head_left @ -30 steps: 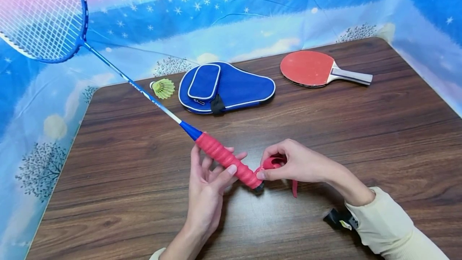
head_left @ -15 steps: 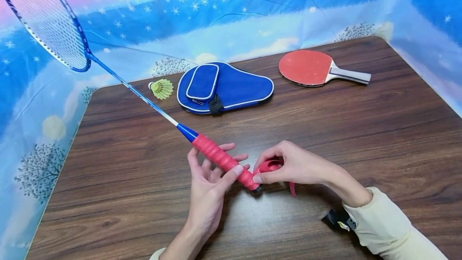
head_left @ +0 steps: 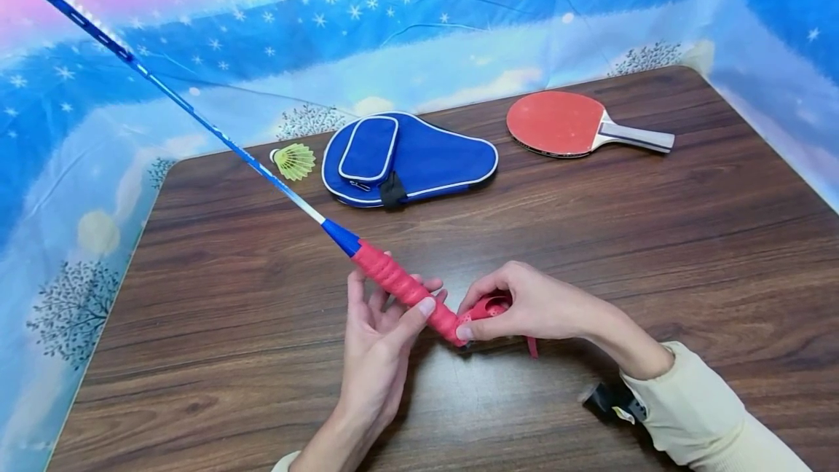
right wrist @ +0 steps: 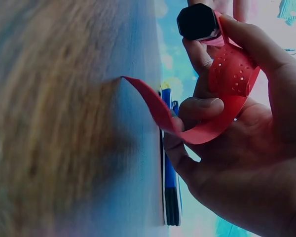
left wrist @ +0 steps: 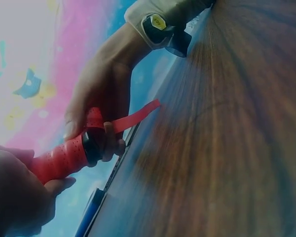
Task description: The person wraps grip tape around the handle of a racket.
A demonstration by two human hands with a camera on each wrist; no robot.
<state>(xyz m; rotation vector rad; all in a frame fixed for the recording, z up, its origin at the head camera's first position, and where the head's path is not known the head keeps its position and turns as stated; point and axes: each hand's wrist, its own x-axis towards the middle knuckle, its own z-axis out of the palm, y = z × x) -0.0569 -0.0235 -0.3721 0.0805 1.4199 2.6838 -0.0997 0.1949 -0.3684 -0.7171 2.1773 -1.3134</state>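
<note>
A blue badminton racket (head_left: 216, 131) slants across the head view, its head edge-on at top left and partly out of frame. Red perforated grip tape (head_left: 391, 277) spirals round its handle. My left hand (head_left: 376, 359) holds the wrapped handle, thumb on top and fingers behind. At the butt end, my right hand (head_left: 540, 302) pinches the tape where it leaves the handle. The tape's loose length (right wrist: 202, 133) loops through the right fingers, and its free tail hangs down. In the right wrist view the black octagonal butt cap (right wrist: 197, 22) shows bare.
On the brown wooden table (head_left: 229, 384), a yellow shuttlecock (head_left: 294, 162), a blue paddle case (head_left: 439, 155) and a red table tennis paddle (head_left: 557, 122) lie along the back. A snowy patterned cloth (head_left: 406, 13) hangs behind. A black wrist device (head_left: 609, 403) is by the right sleeve.
The racket has rolled about its length: its strung face, broad at first, narrowed and is now edge-on. Both hands stay at the handle, the right one slightly lower and further left.
</note>
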